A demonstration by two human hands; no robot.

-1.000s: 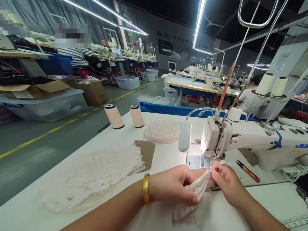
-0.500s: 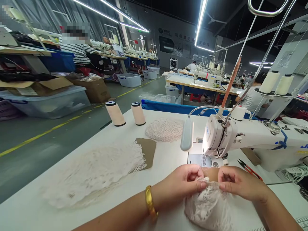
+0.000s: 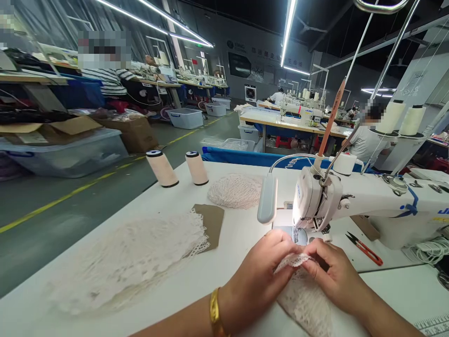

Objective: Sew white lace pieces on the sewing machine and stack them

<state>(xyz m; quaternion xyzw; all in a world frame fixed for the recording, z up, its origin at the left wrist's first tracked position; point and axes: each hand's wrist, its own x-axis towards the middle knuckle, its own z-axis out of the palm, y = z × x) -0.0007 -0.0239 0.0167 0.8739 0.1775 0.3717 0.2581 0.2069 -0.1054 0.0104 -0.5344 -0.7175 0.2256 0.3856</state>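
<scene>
My left hand (image 3: pixel 259 276) and my right hand (image 3: pixel 328 271) both pinch a piece of white lace fabric (image 3: pixel 305 299) on the white table (image 3: pixel 224 262). The lace's top edge sits between my fingertips, just in front of the needle plate of the white sewing machine (image 3: pixel 351 201). A gold bangle (image 3: pixel 214 312) rings my left wrist. The rest of the lace trails down toward me across the table.
A wide pile of lace pieces (image 3: pixel 140 252) lies at the left, over a brown card (image 3: pixel 210 224). A smaller lace heap (image 3: pixel 235 191) and two thread spools (image 3: pixel 162 168) stand farther back. Red thread snips (image 3: pixel 365 249) lie right of the machine. Other people work at far benches.
My hands have moved the lace up closer to the needle plate and flattened it on the table; earlier it was bunched and lifted between my fingers.
</scene>
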